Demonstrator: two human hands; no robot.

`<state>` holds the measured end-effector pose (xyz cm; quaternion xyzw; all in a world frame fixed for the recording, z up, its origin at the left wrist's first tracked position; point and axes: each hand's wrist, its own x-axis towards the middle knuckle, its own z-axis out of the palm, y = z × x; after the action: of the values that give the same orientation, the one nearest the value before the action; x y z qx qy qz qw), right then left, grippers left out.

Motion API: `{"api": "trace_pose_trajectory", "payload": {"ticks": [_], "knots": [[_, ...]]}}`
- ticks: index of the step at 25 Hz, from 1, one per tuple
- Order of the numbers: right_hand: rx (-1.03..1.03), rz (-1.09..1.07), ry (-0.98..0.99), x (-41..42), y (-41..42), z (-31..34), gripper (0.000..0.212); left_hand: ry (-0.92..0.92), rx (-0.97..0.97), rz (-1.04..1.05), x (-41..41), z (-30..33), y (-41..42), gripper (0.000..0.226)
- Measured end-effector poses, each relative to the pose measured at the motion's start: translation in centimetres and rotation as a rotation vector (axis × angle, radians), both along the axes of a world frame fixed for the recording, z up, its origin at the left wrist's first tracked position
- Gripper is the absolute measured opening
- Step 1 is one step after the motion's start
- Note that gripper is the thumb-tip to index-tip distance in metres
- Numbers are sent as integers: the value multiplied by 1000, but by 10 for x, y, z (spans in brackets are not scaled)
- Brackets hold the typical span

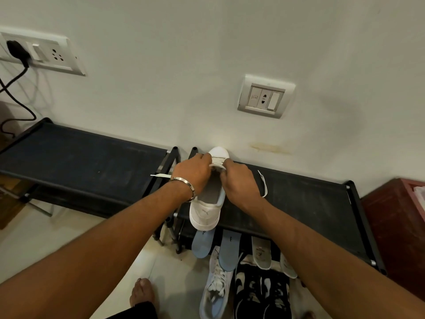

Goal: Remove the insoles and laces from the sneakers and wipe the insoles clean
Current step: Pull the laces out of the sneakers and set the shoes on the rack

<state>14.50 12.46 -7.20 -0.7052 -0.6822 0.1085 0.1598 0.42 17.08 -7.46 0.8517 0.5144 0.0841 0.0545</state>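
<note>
A white sneaker (pixel 207 210) lies on the right black shoe rack (pixel 305 201), toe against the wall. My left hand (pixel 194 172) and my right hand (pixel 238 180) both pinch its white lace (pixel 264 184) at the eyelets near the toe. One lace end trails left, the other right over the rack. Two light blue insoles (pixel 227 249) lean against the rack's front below. Two white insoles (pixel 261 252) stand beside them. A second white sneaker (pixel 216 293), still laced, sits on the floor.
A pair of black-and-white sneakers (pixel 262 293) stands on the floor at the right. Another black rack (pixel 76 162) stands to the left. Wall sockets (pixel 265 96) and a plugged black cable (pixel 16 56) are above. A red cabinet (pixel 395 222) stands far right. My bare foot (pixel 141 293) is below.
</note>
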Motion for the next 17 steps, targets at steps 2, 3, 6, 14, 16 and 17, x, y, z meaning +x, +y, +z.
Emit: {"api": "trace_pose_trajectory", "payload": {"ticks": [2, 3, 6, 14, 16, 17], "knots": [[-11, 7, -28, -2, -1, 0, 21, -4, -4, -7, -1, -4, -9, 30], [-13, 7, -36, -3, -2, 1, 21, 20, 16, -11, -1, -4, -11, 30], [-7, 18, -50, -3, -3, 2, 21, 89, 68, 8, 2, 2, -6, 25], [-22, 30, 129, 6, -3, -2, 25, -34, -311, -33, -9, 24, 24, 27], [-81, 9, 198, 7, -4, -1, 28, -84, -342, -28, -13, 14, 19, 26], [-117, -1, 251, 9, -4, 0, 29, -126, -369, -22, -16, 9, 18, 25]]}}
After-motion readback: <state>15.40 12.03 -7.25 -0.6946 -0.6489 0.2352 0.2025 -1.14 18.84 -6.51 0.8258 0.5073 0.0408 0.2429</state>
